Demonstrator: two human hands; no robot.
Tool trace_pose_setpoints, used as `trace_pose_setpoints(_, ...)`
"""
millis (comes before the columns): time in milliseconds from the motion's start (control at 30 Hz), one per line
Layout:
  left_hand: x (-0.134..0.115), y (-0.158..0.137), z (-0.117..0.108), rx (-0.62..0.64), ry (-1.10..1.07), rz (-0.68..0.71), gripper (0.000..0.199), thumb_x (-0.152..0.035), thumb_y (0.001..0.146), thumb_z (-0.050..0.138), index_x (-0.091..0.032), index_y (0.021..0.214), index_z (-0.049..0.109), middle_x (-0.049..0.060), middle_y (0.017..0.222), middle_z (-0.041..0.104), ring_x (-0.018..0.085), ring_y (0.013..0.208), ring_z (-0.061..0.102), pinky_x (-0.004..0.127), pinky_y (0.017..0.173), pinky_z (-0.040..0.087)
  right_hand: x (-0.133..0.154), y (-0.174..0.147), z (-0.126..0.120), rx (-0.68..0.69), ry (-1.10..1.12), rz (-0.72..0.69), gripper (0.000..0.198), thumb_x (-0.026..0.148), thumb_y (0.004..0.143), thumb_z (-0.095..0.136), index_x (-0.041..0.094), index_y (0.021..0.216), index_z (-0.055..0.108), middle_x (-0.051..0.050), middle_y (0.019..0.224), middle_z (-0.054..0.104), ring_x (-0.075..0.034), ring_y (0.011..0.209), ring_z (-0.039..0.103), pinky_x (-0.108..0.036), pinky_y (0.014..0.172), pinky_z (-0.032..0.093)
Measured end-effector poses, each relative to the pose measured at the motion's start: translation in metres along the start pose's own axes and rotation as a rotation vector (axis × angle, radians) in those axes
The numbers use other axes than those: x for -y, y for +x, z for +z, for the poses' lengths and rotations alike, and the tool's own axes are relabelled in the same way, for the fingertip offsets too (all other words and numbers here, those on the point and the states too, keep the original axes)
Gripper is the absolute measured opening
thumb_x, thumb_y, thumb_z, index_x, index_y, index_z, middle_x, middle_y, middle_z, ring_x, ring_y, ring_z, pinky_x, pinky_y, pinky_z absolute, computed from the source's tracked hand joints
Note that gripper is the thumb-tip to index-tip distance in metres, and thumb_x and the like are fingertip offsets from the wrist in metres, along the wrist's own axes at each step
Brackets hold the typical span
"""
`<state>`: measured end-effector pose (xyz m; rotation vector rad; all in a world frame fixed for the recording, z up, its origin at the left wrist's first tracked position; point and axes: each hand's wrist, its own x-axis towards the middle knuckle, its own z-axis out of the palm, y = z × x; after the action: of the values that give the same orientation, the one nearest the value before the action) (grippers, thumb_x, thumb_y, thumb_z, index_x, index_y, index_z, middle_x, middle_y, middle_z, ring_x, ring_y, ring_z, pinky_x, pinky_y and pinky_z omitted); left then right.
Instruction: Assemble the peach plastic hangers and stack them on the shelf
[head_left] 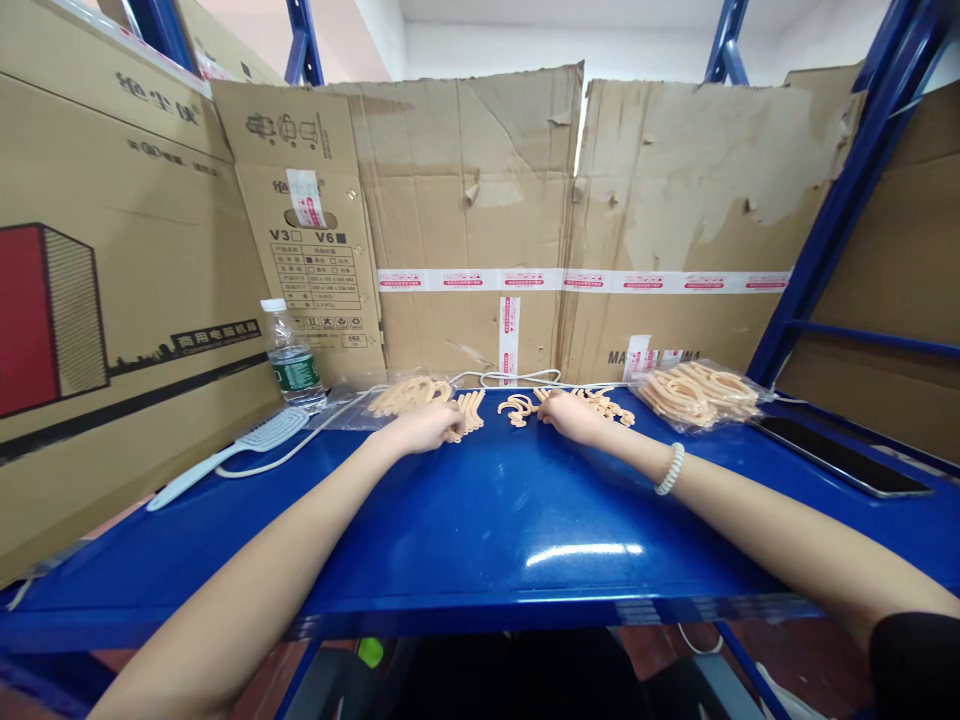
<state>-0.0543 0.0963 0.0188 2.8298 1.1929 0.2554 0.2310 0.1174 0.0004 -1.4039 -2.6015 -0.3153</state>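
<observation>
My left hand (427, 428) has its fingers curled against a row of slim beige curved pieces (472, 408) lying side by side on the blue tabletop. My right hand (571, 416) is closed, fingertips down, on a beige curved piece (541, 396), partly hidden by the fingers. Just left of it lie loose beige hook-shaped pieces (516, 406). Several more small beige pieces (613, 408) are heaped behind and right of that hand. Behind my left hand, larger beige loops (411, 394) rest on clear plastic.
A clear bag of beige loops (697, 394) and a black phone (844, 457) are at the right. On the left are a water bottle (292, 358), a pale blue hairbrush (240, 450) and a white cable (281, 460). Cardboard walls (465, 220) enclose the blue table (465, 540).
</observation>
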Motion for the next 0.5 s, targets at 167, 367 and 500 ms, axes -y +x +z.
trace_pose_setpoints(167,-0.010,-0.002,-0.006,0.026,-0.130,-0.051,0.015,-0.012,0.084,0.043,-0.016,0.089,0.057,0.001,0.077,0.064,0.013,0.060,0.062,0.022,0.057,0.045,-0.004,-0.009,-0.012,-0.146,0.171,0.023,0.026,0.006,0.083,0.049,0.015,0.091,0.072,-0.007,0.092,0.074,-0.019,0.085,0.069,-0.027,0.080,0.051)
trace_pose_setpoints(367,-0.027,-0.007,-0.020,-0.158,-0.484,-0.054,0.013,-0.022,0.086,0.047,-0.017,0.094,0.055,0.003,0.083,0.066,0.014,0.064,0.066,0.024,0.059,0.051,-0.006,-0.026,-0.015,-0.299,1.107,0.281,0.012,0.020,0.084,0.056,0.013,0.084,0.066,-0.003,0.059,0.067,-0.018,0.055,0.069,-0.028,0.054,0.057)
trace_pose_setpoints(500,-0.047,-0.008,-0.019,-0.269,-0.666,-0.003,0.012,-0.023,0.081,0.057,-0.014,0.090,0.060,0.006,0.088,0.068,0.015,0.076,0.067,0.030,0.074,0.053,0.004,-0.036,-0.016,-0.438,1.414,0.307,0.019,0.030,0.074,0.072,0.013,0.081,0.066,-0.007,0.077,0.071,-0.019,0.066,0.071,-0.028,0.058,0.061)
